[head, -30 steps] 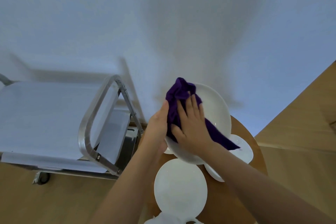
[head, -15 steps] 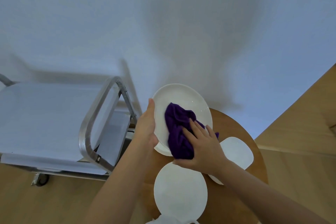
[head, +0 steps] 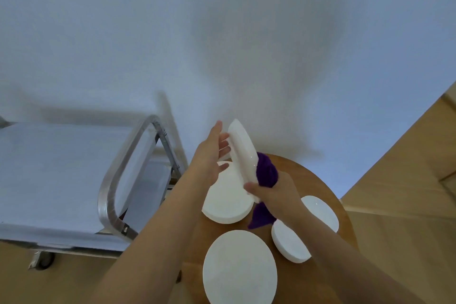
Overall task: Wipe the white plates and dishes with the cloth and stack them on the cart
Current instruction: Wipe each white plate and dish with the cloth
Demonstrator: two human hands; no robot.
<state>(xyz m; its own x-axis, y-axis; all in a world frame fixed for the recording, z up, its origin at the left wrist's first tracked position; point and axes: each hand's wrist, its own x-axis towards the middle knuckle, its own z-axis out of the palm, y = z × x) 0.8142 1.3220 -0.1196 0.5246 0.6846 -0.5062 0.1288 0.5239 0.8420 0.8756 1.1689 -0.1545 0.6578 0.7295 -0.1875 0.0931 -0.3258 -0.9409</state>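
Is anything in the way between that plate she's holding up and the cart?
Only the cart's metal handle, which rises at the end nearest the plate. The plate would likely need lifting over it. The cart top shows nothing on it.

Plate [head: 243, 155] now edge-on, left hand [head: 212, 153] released.
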